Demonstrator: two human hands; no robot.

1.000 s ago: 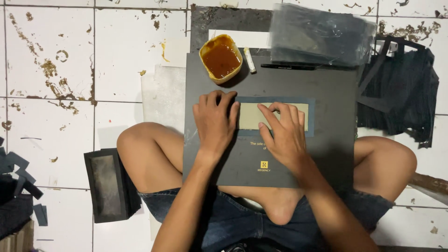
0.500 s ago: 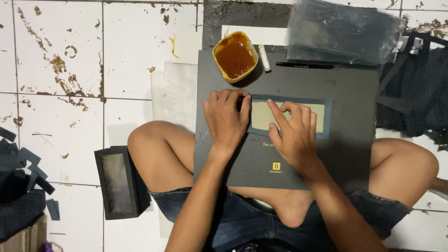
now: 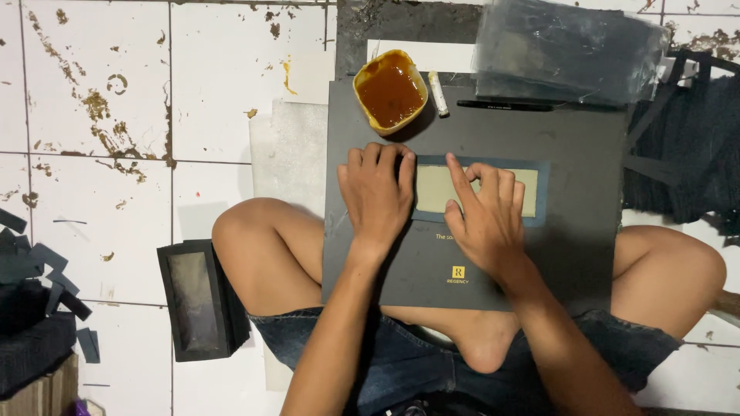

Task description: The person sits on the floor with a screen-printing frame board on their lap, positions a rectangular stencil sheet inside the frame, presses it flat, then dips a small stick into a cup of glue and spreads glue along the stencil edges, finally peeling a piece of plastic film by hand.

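Both the left hand (image 3: 378,192) and right hand (image 3: 486,219) press flat, holding nothing, on the framed paper piece (image 3: 482,190); uneven pressure could shift it, and the glue bowl (image 3: 390,91) nearby may tip.

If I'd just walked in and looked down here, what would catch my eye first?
Most likely the yellow bowl of amber liquid, bright against the dark board lying across the seated person's bare legs. Just below it, the left hand and right hand press flat on a tan rectangle with a blue border at the board's middle. All around is stained white floor tile.
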